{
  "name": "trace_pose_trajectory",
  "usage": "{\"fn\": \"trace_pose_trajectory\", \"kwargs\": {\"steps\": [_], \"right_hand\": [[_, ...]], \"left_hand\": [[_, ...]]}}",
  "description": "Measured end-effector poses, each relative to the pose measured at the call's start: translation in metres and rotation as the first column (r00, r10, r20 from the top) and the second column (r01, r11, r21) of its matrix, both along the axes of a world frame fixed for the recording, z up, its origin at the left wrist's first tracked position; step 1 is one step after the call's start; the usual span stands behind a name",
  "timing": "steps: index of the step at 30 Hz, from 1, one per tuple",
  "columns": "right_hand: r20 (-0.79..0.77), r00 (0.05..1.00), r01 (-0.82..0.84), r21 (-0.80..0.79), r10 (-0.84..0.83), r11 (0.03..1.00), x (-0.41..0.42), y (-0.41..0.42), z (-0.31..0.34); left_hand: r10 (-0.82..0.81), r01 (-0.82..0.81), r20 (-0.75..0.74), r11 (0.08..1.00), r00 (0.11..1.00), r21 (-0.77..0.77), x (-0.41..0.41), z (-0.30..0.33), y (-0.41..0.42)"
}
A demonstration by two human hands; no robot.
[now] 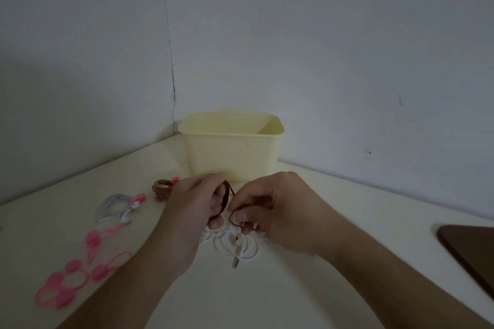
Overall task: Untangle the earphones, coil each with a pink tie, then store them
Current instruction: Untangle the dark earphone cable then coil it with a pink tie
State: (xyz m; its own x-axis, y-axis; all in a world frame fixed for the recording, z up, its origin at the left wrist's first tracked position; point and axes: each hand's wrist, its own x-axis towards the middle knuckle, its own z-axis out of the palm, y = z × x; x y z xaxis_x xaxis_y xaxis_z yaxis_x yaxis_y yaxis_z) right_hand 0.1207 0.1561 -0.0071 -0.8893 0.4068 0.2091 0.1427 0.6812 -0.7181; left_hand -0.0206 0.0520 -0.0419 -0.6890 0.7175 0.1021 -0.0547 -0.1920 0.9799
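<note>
My left hand (191,211) holds a coil of dark red earphone cable (227,195) wound around its fingers. My right hand (278,208) pinches the loose end of the same red cable beside it. Under both hands lies a white earphone (235,247) in loose loops on the table. A coiled red earphone (161,187) with a pink tie lies left of my left hand. A coiled white earphone (116,207) with a pink tie lies further left. Several loose pink ties (77,270) lie at the near left.
A pale yellow open bin (232,152) stands against the wall corner just behind my hands. The cream table (240,299) meets the walls at the back. A dark brown flat object (470,251) lies at the right edge.
</note>
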Motion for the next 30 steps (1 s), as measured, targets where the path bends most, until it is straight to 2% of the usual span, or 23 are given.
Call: {"fn": "trace_pose_trajectory", "kwargs": {"steps": [4, 7, 16, 25, 30], "right_hand": [[0.151, 0.988, -0.070, 0.288, 0.027, 0.955, -0.003, -0.001, 0.004], [0.227, 0.974, -0.095, 0.374, 0.008, 0.922, -0.001, -0.003, 0.006], [0.173, 0.982, 0.017, 0.304, -0.073, 0.953, 0.003, 0.001, 0.018], [0.015, 0.996, -0.088, -0.061, 0.090, 0.994, 0.022, 0.014, 0.040], [-0.152, 0.988, 0.017, -0.122, -0.035, 0.992, 0.033, 0.015, 0.057]], "left_hand": [[-0.004, 0.004, -0.025, 1.000, 1.000, -0.021, 0.002, 0.000, -0.001], [-0.009, 0.008, -0.027, 1.000, 1.000, -0.025, 0.003, 0.001, -0.002], [0.048, -0.052, -0.061, 0.996, 0.997, -0.069, -0.004, -0.001, -0.001], [0.078, -0.088, -0.096, 0.990, 0.992, -0.106, -0.003, 0.000, -0.003], [0.114, -0.128, -0.129, 0.986, 0.985, -0.102, -0.006, 0.001, -0.004]]}}
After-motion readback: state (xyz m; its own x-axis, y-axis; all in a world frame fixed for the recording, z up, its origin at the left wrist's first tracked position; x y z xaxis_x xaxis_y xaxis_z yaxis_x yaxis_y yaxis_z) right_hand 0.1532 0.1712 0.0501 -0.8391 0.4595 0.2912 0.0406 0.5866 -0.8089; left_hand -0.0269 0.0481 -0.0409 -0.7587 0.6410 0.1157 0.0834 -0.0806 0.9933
